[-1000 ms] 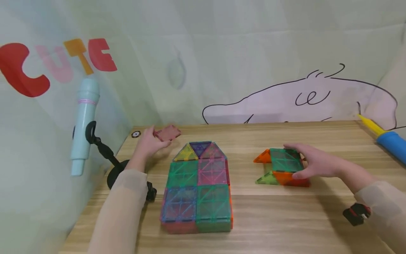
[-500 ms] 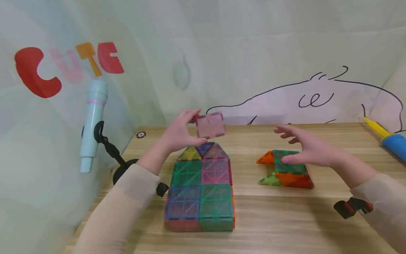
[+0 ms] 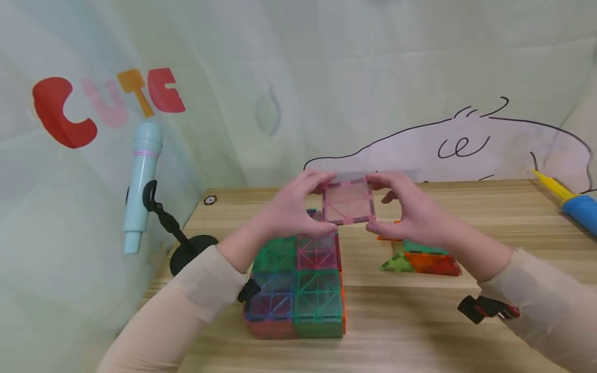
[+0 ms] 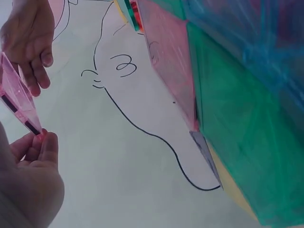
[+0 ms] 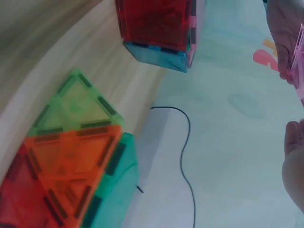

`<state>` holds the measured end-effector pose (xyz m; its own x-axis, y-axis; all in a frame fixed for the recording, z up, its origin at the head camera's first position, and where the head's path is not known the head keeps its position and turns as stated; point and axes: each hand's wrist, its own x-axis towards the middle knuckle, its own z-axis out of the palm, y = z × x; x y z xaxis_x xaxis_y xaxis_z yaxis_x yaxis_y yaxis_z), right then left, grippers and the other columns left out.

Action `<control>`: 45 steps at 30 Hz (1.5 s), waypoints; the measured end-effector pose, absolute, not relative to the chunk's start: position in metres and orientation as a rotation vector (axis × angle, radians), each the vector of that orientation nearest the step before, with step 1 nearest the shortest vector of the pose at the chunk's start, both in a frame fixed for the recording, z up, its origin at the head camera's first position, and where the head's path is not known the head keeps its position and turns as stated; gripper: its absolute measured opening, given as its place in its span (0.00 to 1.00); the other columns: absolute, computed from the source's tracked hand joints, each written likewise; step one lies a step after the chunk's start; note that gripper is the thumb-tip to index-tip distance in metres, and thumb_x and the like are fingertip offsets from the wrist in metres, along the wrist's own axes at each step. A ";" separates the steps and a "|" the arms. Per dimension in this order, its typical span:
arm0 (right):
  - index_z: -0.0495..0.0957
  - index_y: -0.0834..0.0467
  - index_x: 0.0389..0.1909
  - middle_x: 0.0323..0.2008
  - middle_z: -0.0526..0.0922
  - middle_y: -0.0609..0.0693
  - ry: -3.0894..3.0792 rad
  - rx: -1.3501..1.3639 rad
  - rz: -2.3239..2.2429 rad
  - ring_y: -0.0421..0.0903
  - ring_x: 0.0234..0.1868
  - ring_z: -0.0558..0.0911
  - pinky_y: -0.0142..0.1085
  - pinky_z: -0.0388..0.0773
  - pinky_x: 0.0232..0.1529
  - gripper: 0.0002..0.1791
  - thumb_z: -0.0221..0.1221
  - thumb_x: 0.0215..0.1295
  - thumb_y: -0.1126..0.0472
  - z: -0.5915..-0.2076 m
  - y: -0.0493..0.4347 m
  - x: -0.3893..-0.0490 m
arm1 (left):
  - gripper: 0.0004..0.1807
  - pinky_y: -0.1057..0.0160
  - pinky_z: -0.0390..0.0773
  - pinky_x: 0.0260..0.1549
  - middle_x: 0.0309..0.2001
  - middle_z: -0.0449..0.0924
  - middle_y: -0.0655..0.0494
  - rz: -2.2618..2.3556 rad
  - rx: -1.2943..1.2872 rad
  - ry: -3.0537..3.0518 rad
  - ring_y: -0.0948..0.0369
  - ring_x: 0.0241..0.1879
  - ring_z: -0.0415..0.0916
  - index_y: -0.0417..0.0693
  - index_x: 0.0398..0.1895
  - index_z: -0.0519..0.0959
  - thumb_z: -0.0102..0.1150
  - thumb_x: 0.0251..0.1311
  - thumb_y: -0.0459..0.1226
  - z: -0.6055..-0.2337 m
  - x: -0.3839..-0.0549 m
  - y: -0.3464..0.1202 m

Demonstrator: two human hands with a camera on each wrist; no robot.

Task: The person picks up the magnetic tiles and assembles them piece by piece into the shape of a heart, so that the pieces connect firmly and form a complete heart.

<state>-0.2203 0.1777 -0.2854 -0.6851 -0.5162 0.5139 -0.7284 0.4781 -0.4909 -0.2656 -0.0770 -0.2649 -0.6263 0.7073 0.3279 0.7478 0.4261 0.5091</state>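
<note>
A translucent pink square magnetic tile (image 3: 349, 202) is held up above the table between both hands. My left hand (image 3: 298, 207) pinches its left side, fingers at the upper corner and thumb at the lower one. At its right side is my right hand (image 3: 415, 212), index fingertip and thumb at the two corners, other fingers curled behind. Below the left hand lies a house-shaped block of magnetic tiles (image 3: 318, 295), green, blue and pink; its roof is mostly hidden. Under the right hand stands a smaller build of green, orange and red tiles (image 3: 426, 263), partly covered.
A light blue toy microphone (image 3: 142, 186) stands in a black stand (image 3: 193, 251) at the left. At the far right lies a blue and yellow pump-like object (image 3: 578, 207). A printed cloth (image 3: 224, 103) hangs behind the wooden table (image 3: 387, 326).
The left hand has picked the pink tile up from the table's back left and carried it right. The right hand has left the smaller build and come over to the tile's right edge.
</note>
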 end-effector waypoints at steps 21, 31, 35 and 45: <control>0.68 0.64 0.58 0.55 0.71 0.56 -2.798 0.873 0.719 0.54 0.55 0.68 0.53 0.69 0.52 0.38 0.68 0.46 0.54 -0.320 0.211 -0.236 | 0.55 0.54 0.54 0.65 0.71 0.50 0.48 -0.296 -1.335 -3.071 0.52 0.70 0.46 0.45 0.74 0.46 0.62 0.51 0.59 -0.282 -0.264 -0.059; 0.71 0.62 0.58 0.56 0.72 0.58 -2.959 0.815 0.405 0.60 0.58 0.66 0.61 0.58 0.56 0.39 0.67 0.46 0.46 -0.363 0.220 -0.252 | 0.56 0.48 0.50 0.65 0.71 0.49 0.47 -0.144 -1.310 -3.083 0.51 0.70 0.46 0.45 0.74 0.44 0.61 0.51 0.60 -0.286 -0.265 -0.067; 0.69 0.62 0.60 0.57 0.71 0.58 -2.977 0.803 0.375 0.61 0.59 0.65 0.62 0.57 0.56 0.41 0.66 0.47 0.43 -0.364 0.219 -0.252 | 0.57 0.46 0.52 0.64 0.71 0.49 0.48 -0.127 -1.274 -3.085 0.51 0.70 0.47 0.45 0.74 0.44 0.61 0.50 0.61 -0.286 -0.264 -0.067; 0.60 0.61 0.66 0.60 0.66 0.65 -3.031 0.821 0.362 0.67 0.57 0.66 0.67 0.60 0.52 0.49 0.69 0.45 0.45 -0.362 0.233 -0.247 | 0.56 0.45 0.49 0.64 0.72 0.48 0.48 -0.166 -1.295 -3.107 0.51 0.70 0.46 0.45 0.74 0.43 0.63 0.51 0.58 -0.287 -0.265 -0.075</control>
